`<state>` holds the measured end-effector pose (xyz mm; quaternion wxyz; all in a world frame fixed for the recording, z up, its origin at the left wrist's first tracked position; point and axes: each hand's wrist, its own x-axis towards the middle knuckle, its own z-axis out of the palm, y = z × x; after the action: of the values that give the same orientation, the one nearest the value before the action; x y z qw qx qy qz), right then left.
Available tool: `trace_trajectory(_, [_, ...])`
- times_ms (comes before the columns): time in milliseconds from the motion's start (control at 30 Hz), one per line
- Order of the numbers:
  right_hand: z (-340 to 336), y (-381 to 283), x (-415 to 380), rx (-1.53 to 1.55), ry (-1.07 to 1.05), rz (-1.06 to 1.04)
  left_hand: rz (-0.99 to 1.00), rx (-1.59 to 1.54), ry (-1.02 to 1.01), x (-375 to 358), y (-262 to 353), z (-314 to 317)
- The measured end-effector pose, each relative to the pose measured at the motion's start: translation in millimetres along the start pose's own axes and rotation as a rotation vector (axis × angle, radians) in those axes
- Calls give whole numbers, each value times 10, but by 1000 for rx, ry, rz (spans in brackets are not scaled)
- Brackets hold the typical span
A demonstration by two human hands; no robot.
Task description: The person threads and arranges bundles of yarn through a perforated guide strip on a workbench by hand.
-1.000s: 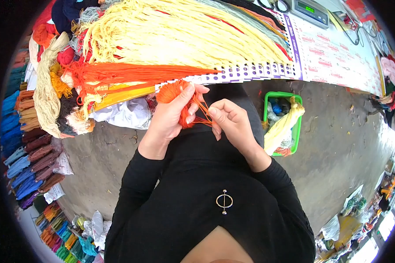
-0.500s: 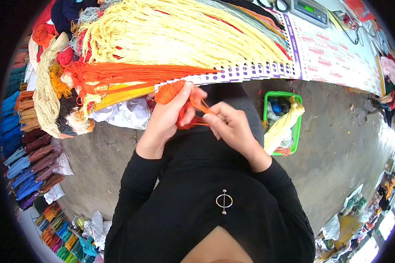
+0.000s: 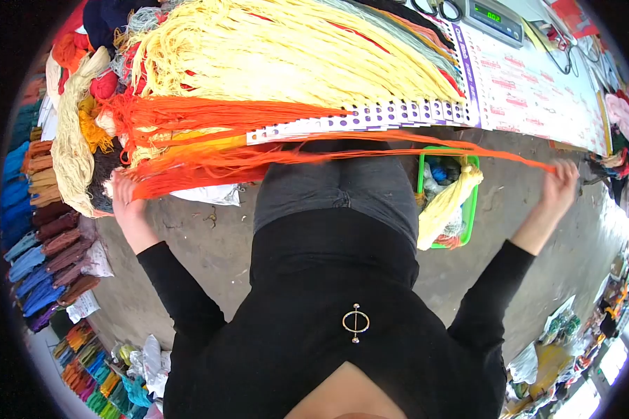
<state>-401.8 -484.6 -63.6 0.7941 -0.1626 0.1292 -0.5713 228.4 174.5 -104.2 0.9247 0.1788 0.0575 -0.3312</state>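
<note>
Between the outspread hands in the head view, an orange-red skein (image 3: 258, 159) stretches across the person's front, thick at the left hand (image 3: 127, 195) and narrow at the right hand (image 3: 560, 183). Both grips are closed on its ends, though the right one is blurred. Just beyond, the punched cards (image 3: 370, 117) run along the near edge of the table (image 3: 538, 98), carrying orange threads (image 3: 223, 112) and a broad spread of pale yellow threads (image 3: 258, 56). Bundled yarn (image 3: 77, 133) crowds the left hand. Below the skein's thin stretch, a green basket (image 3: 470, 216) holds pale yellow yarn (image 3: 449, 209). Scissors (image 3: 449, 10) and a digital scale (image 3: 495, 19) lie farther back.
</note>
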Motion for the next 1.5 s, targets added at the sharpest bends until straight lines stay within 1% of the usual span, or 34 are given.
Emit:
trace_trajectory(33, [-377, -547, 209, -65, 3, -103, 209, -90, 88, -97, -86, 133])
trace_trajectory(67, [-595, -887, 305, -130, 7, -205, 210, -92, 88, -168, -228, 309])
trace_trajectory(100, [-427, -825, 261, -130, 5, -205, 238, -25, 22, -229, -408, 505])
trace_trajectory(133, [-43, -615, 144, -363, 60, -291, 264, 43, -43, -276, -638, 714])
trace_trajectory(167, [331, -323, -17, -597, 117, -376, 155, 23, -125, -299, -970, 955])
trace_trajectory(200, [674, 161, -214, -808, 169, -333, 46, 2, -208, -313, -1388, 1198])
trace_trajectory(233, [897, 554, -308, -1018, 219, -286, 149, 262, -120, -319, -1861, 1409])
trace_trajectory(267, [661, 728, -306, -1157, -34, -224, -138, 196, -254, -220, -1977, 1223])
trace_trajectory(300, [856, 1149, -490, -1383, -53, -177, -196, 340, -293, -186, -2352, 1319])
trace_trajectory(333, [898, 1499, -574, -1405, -159, -100, -189, 488, -20, -228, -2723, 1467])
trace_trajectory(367, [877, 1725, -611, -1413, -383, 75, -296, 585, -44, -224, -3008, 1552])
trace_trajectory(400, [894, 2015, -688, -1286, -425, 239, -427, 605, -186, -213, -3207, 1604])
trace_trajectory(433, [893, 2239, -732, -1391, -483, 311, -476, 745, -178, -227, -3398, 1700])
trace_trajectory(467, [924, 2410, -786, -1419, -597, 328, -551, 773, -214, -213, -3543, 1757])
trace_trajectory(500, [941, 2566, -826, -1395, -578, 405, -618, 797, -183, -184, -3666, 1759])
trace_trajectory(533, [882, 2672, -807, -1429, -609, 421, -686, 821, -152, -147, -3765, 1739])
trace_trajectory(567, [838, 2740, -783, -1463, -640, 438, -749, 834, -118, -112, -3823, 1737])
trace_trajectory(600, [860, 2757, -769, -1460, -635, 434, -752, 839, -122, -81, -3854, 1751])
trace_trajectory(667, [889, 2771, -769, -1694, -631, 376, -794, 850, -43, -47, -3899, 1755])
trace_trajectory(700, [865, 2787, -781, -1693, -621, 383, -780, 887, -21, -14, -3923, 1751])
trace_trajectory(733, [844, 2806, -771, -1713, -606, 338, -786, 888, -19, 34, -3948, 1734])
trace_trajectory(800, [811, 2842, -766, -1734, -598, 291, -852, 927, -60, 102, -3979, 1723])
trace_trajectory(833, [791, 2863, -772, -1755, -565, 264, -775, 1094, -54, 72, -4034, 1766])
trace_trajectory(867, [780, 2880, -783, -1776, -531, 239, -776, 1093, -50, 82, -4066, 1765])
trace_trajectory(933, [834, 2889, -798, -1797, -527, 270, -676, 1343, -108, 154, -4123, 1748])
trace_trajectory(1000, [834, 2898, -774, -1819, -520, 299, -660, 1301, -82, 255, -4188, 1639])
trace_trajectory(1067, [791, 2923, -703, -1730, -504, 467, -627, 1287, -149, 319, -4234, 1532])
trace_trajectory(1200, [905, 2893, -680, -1776, -520, 546, -594, 1271, -154, 304, -4293, 1503])
trace_trajectory(1267, [863, 2911, -731, -1795, -474, 389, -496, 1492, -171, 180, -4232, 1632])
trace_trajectory(1300, [875, 2906, -760, -1795, -481, 390, -387, 1628, -208, 189, -4183, 1561])
trace_trajectory(1367, [881, 2873, -818, -1836, -605, 213, -186, 1482, -205, 218, -4000, 1425])
trace_trajectory(1400, [934, 2854, -821, -1876, -586, 283, -303, 1427, -90, 198, -3942, 1539])
trace_trajectory(1467, [916, 2857, -825, -1877, -587, 299, -449, 1304, -25, 168, -3931, 1598])
trace_trajectory(1500, [930, 2877, -813, -1874, -590, 304, -475, 1272, -46, 199, -3936, 1559])
